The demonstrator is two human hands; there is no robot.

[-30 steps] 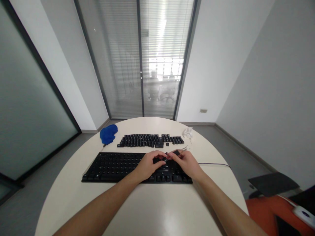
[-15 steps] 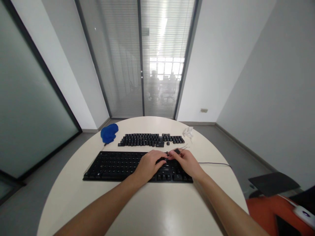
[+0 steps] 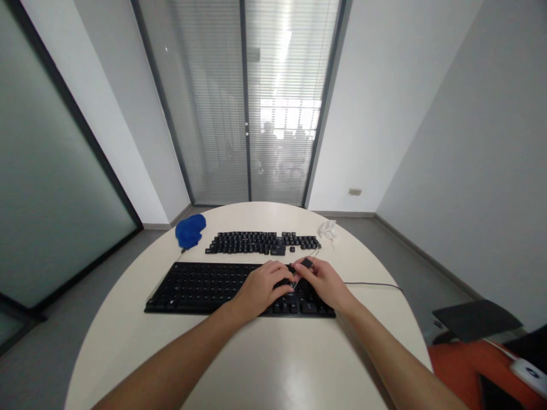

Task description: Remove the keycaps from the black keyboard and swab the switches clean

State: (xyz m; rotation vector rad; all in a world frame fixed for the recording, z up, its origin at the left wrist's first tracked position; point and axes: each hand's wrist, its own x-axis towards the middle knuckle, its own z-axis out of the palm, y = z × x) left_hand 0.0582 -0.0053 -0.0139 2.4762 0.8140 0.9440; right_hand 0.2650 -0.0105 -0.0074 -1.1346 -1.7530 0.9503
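Note:
A black keyboard (image 3: 205, 287) lies across the table, most of its left and middle part stripped of keycaps. Over its right part my left hand (image 3: 267, 287) is closed, thumb and fingertips brought together round something small and dark that I cannot make out. Right beside it, my right hand (image 3: 322, 279) grips a keycap puller (image 3: 306, 262) with a dark handle; thin wires stick out beyond the fingers. Both hands' fingertips nearly meet. Some keycaps (image 3: 293, 308) still sit along the keyboard's near right edge.
Loose black keycaps (image 3: 245, 243) lie in rows behind the keyboard. A blue cloth (image 3: 190, 230) is at the back left, a crumpled white tissue (image 3: 327, 229) at the back right. A cable (image 3: 371, 283) runs off the right edge of the round table (image 3: 273, 359). An orange chair (image 3: 457, 370) stands at right.
The puller's wires have swung left and now point more upward, as my right hand turns slightly. My left fingertips have shifted a little nearer to me and to the right.

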